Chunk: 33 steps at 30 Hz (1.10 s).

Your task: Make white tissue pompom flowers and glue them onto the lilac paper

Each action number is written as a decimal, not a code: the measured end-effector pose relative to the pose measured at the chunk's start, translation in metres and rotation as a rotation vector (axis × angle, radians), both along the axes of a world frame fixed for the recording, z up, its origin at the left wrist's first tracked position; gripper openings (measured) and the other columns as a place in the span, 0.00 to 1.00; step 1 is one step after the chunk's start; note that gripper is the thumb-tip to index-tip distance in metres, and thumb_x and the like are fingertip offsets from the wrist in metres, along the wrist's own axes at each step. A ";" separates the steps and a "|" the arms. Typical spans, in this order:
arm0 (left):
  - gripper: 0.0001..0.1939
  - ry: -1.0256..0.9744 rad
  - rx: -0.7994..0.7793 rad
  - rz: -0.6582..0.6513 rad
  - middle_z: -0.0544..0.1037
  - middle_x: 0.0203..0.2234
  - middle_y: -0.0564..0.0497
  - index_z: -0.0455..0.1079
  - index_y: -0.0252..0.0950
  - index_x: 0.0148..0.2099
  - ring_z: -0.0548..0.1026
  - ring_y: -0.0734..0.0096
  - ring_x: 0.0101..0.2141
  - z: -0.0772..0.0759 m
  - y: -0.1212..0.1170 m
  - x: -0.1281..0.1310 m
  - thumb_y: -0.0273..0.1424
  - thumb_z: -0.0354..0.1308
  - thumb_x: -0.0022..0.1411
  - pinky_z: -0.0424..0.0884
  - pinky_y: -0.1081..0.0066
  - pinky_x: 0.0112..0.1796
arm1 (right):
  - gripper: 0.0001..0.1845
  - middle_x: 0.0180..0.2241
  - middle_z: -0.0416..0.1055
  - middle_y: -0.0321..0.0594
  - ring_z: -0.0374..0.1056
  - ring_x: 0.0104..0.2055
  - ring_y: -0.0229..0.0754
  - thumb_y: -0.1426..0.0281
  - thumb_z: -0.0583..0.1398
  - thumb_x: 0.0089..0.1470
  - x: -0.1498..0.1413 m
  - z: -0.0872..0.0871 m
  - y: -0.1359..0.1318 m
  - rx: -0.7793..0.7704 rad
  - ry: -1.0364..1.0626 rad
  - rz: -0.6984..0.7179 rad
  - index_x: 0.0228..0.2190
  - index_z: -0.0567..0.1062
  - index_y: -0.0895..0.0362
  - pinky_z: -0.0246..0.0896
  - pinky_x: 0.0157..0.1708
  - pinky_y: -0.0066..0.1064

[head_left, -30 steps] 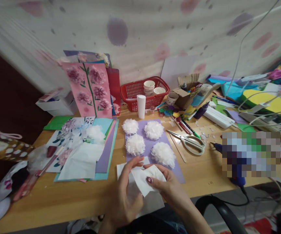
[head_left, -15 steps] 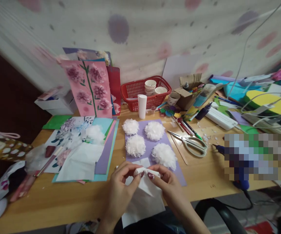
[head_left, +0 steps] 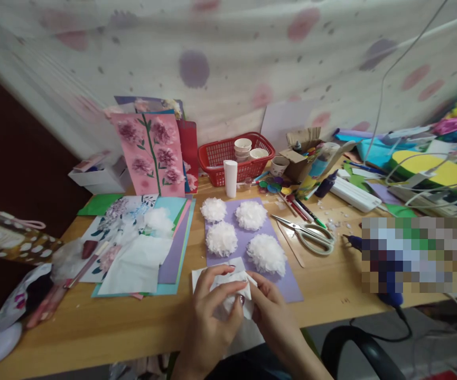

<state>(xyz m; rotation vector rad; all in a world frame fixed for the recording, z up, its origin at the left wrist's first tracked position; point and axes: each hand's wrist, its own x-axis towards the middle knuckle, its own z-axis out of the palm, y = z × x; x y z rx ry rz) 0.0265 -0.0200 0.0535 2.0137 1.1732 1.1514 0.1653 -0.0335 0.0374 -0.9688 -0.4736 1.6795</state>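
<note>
Both hands work on a white tissue (head_left: 246,330) at the table's front edge, its upper part gathered and its lower part hanging toward my lap. My left hand (head_left: 214,311) has thumb and fingers curved around the gathered part, pinching it. My right hand (head_left: 270,303) grips the same bunch from the right; some of its fingertips are hidden. Just beyond lies a purple sheet (head_left: 232,206) carrying several fluffy white paper flowers (head_left: 267,255). Another flat white tissue (head_left: 133,266) rests on coloured papers at the left.
Scissors (head_left: 305,232) and a thin wooden stick (head_left: 290,244) lie right of the purple sheet. A blue glue gun (head_left: 389,282), partly blurred out, is farther right. Behind stand a white roll (head_left: 230,179), a red basket (head_left: 212,153) with cups, and a pink flower picture (head_left: 131,171).
My left fingers have lifted and spread over the bunched tissue, while the right hand keeps its grip. The bunch has turned. The camera view has tilted slightly up.
</note>
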 end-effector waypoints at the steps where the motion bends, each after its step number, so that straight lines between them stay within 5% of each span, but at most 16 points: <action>1: 0.15 -0.001 -0.006 -0.004 0.76 0.48 0.45 0.80 0.45 0.46 0.76 0.59 0.49 -0.001 -0.002 0.000 0.25 0.58 0.59 0.75 0.62 0.48 | 0.22 0.24 0.72 0.36 0.63 0.26 0.37 0.53 0.73 0.41 0.000 0.000 -0.001 -0.015 0.020 -0.039 0.33 0.79 0.56 0.55 0.27 0.27; 4: 0.13 -0.058 -0.069 0.020 0.75 0.50 0.44 0.80 0.44 0.45 0.74 0.56 0.51 0.000 -0.005 0.002 0.29 0.58 0.61 0.72 0.58 0.52 | 0.24 0.24 0.72 0.36 0.65 0.28 0.39 0.51 0.73 0.39 0.002 0.000 -0.004 -0.049 0.050 -0.131 0.31 0.79 0.55 0.59 0.29 0.28; 9: 0.20 -0.307 -0.364 -0.056 0.73 0.55 0.43 0.80 0.40 0.46 0.70 0.53 0.56 0.005 -0.011 0.002 0.39 0.48 0.68 0.68 0.56 0.56 | 0.21 0.29 0.76 0.38 0.68 0.30 0.39 0.58 0.73 0.43 0.008 0.002 -0.008 0.101 0.005 0.007 0.37 0.79 0.55 0.62 0.34 0.30; 15: 0.27 -0.725 -0.596 0.094 0.77 0.49 0.39 0.70 0.36 0.54 0.77 0.58 0.46 -0.001 -0.016 0.011 0.45 0.65 0.56 0.76 0.67 0.44 | 0.20 0.30 0.77 0.40 0.69 0.30 0.40 0.57 0.73 0.44 0.003 0.005 -0.011 0.112 0.039 -0.057 0.36 0.79 0.55 0.63 0.35 0.31; 19: 0.31 -0.741 -0.534 0.196 0.78 0.42 0.42 0.68 0.37 0.47 0.79 0.64 0.38 -0.010 -0.019 0.018 0.46 0.73 0.45 0.77 0.71 0.37 | 0.20 0.30 0.76 0.40 0.68 0.29 0.40 0.54 0.71 0.47 -0.001 0.004 -0.012 0.128 0.034 -0.109 0.35 0.78 0.55 0.62 0.31 0.31; 25: 0.15 -0.530 -0.449 0.328 0.79 0.30 0.49 0.73 0.35 0.36 0.78 0.67 0.31 -0.013 -0.018 0.015 0.41 0.68 0.55 0.76 0.72 0.33 | 0.23 0.25 0.73 0.35 0.65 0.26 0.37 0.56 0.74 0.40 0.000 0.000 -0.015 0.056 -0.053 -0.151 0.32 0.75 0.56 0.60 0.28 0.28; 29: 0.04 -0.331 -0.168 0.295 0.79 0.33 0.48 0.78 0.37 0.36 0.79 0.65 0.36 -0.010 -0.017 0.011 0.32 0.63 0.60 0.76 0.70 0.38 | 0.22 0.28 0.75 0.37 0.66 0.28 0.38 0.54 0.73 0.41 0.002 0.004 -0.015 0.105 -0.179 -0.107 0.32 0.76 0.55 0.61 0.29 0.28; 33: 0.11 -0.141 0.100 0.198 0.78 0.37 0.49 0.79 0.42 0.43 0.78 0.67 0.40 -0.010 -0.021 0.010 0.23 0.59 0.62 0.76 0.70 0.42 | 0.21 0.27 0.74 0.37 0.65 0.29 0.39 0.51 0.70 0.46 0.003 0.005 -0.016 0.161 -0.270 -0.040 0.31 0.78 0.56 0.62 0.30 0.29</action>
